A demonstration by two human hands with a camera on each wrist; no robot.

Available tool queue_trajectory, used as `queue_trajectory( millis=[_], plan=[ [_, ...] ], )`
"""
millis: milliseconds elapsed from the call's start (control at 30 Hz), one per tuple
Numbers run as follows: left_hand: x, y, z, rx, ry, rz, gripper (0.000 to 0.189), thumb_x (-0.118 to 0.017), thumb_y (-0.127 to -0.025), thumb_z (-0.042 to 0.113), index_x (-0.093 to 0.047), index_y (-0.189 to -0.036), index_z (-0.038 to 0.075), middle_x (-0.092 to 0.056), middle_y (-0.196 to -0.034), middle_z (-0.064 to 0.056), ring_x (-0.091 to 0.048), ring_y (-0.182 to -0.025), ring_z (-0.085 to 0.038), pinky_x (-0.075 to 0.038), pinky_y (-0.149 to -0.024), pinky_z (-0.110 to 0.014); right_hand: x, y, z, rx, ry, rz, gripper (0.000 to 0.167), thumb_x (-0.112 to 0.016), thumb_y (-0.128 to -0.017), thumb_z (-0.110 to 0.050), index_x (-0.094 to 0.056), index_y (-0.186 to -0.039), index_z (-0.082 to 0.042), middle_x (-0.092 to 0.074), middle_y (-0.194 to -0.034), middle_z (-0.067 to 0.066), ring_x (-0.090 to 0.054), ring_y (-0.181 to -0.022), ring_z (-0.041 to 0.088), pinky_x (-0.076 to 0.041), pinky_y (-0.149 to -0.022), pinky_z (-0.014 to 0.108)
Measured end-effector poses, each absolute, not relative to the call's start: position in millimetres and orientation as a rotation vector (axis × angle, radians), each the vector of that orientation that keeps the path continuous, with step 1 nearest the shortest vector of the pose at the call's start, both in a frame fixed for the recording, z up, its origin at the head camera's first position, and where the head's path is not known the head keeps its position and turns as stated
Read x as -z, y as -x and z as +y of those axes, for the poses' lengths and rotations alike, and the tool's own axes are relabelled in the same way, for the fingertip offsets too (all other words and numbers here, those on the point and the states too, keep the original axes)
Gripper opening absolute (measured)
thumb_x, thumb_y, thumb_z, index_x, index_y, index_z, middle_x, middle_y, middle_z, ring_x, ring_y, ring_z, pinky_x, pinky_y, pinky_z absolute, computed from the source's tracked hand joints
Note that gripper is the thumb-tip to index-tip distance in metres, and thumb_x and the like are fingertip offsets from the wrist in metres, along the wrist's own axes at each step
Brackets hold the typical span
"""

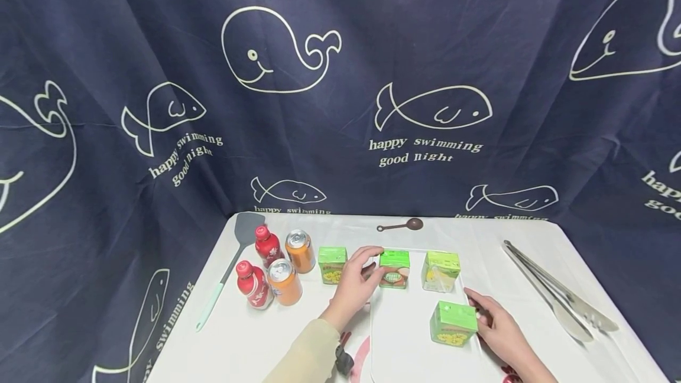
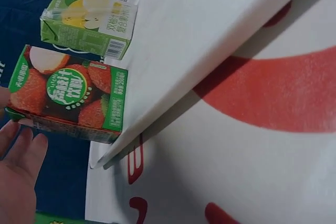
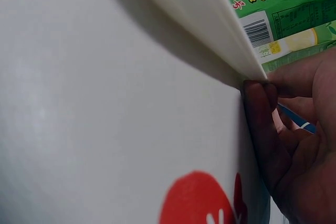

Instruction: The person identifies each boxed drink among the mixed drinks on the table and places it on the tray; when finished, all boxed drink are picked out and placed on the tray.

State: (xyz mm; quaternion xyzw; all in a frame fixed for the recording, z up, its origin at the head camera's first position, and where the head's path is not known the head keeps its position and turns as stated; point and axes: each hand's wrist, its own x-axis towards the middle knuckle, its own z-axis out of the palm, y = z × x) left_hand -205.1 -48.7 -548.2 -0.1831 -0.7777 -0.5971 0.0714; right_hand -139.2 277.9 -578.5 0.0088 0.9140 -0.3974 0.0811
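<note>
A white tray (image 1: 404,336) lies at the table's front. My right hand (image 1: 497,327) pinches its right edge, with fingers under the rim in the right wrist view. Near the tray's far left corner stands a lychee drink carton (image 2: 68,95). My left hand (image 1: 357,282) is at that carton's left side; in the left wrist view its fingers (image 2: 29,153) extend beside it, and contact is unclear. Also on the tray are a pale green fruit juice carton (image 1: 440,271) at the far right and a green flower-print drink carton (image 1: 453,324) nearer the front.
Left of the tray stand another flower-print carton (image 1: 332,265), two orange cans (image 1: 284,282) and two red bottles (image 1: 254,285). A spatula (image 1: 229,276) lies far left, a brown measuring spoon (image 1: 401,226) at the back, metal tongs (image 1: 558,297) on the right. A dark curtain (image 1: 340,135) hangs behind.
</note>
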Motion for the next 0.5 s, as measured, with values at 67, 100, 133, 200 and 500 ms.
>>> queue_trajectory(
  millis=[67, 100, 133, 200, 500],
  plan=[
    [547, 204, -52, 1.745, 0.573, -2.360, 0.039, -0.072, -0.099, 0.008, -0.066, -0.137, 0.013, -0.060, -0.141, 0.003, -0.054, -0.136, -0.018, -0.052, -0.107, -0.034, 579, 140, 278, 1.189, -0.024, 2.728, 0.061, -0.054, -0.098, 0.005, -0.040, -0.157, 0.002, -0.055, -0.141, 0.020, -0.053, -0.095, 0.020, -0.049, -0.069, 0.025],
    [546, 203, -53, 1.706, 0.587, -2.376, 0.039, -0.071, -0.099, 0.008, -0.065, -0.137, 0.013, -0.060, -0.142, 0.002, -0.054, -0.136, -0.018, -0.051, -0.108, -0.033, 580, 140, 279, 1.186, -0.019, 2.731, 0.061, -0.054, -0.098, 0.005, -0.040, -0.157, 0.002, -0.055, -0.141, 0.020, -0.053, -0.095, 0.020, -0.049, -0.069, 0.026],
    [545, 202, -55, 1.664, 0.604, -2.391, 0.040, -0.071, -0.099, 0.009, -0.065, -0.138, 0.013, -0.059, -0.143, 0.001, -0.053, -0.136, -0.017, -0.051, -0.108, -0.033, 580, 140, 279, 1.185, -0.018, 2.734, 0.061, -0.054, -0.098, 0.006, -0.040, -0.157, 0.001, -0.056, -0.140, 0.020, -0.053, -0.095, 0.020, -0.049, -0.069, 0.025],
    [542, 199, -60, 1.540, 0.648, -2.422, 0.041, -0.069, -0.100, 0.009, -0.063, -0.141, 0.013, -0.058, -0.146, 0.000, -0.053, -0.137, -0.017, -0.050, -0.111, -0.034, 581, 140, 280, 1.185, -0.011, 2.739, 0.061, -0.054, -0.097, 0.006, -0.041, -0.157, 0.001, -0.056, -0.140, 0.020, -0.053, -0.096, 0.019, -0.050, -0.069, 0.025],
    [529, 189, -85, 1.162, 0.730, -2.440, 0.044, -0.068, -0.099, 0.013, -0.062, -0.143, 0.014, -0.055, -0.151, 0.000, -0.049, -0.142, -0.018, -0.042, -0.118, -0.041, 581, 142, 280, 1.157, -0.004, 2.755, 0.062, -0.055, -0.096, 0.005, -0.041, -0.156, 0.002, -0.055, -0.141, 0.023, -0.053, -0.094, 0.019, -0.049, -0.068, 0.026]
  ],
)
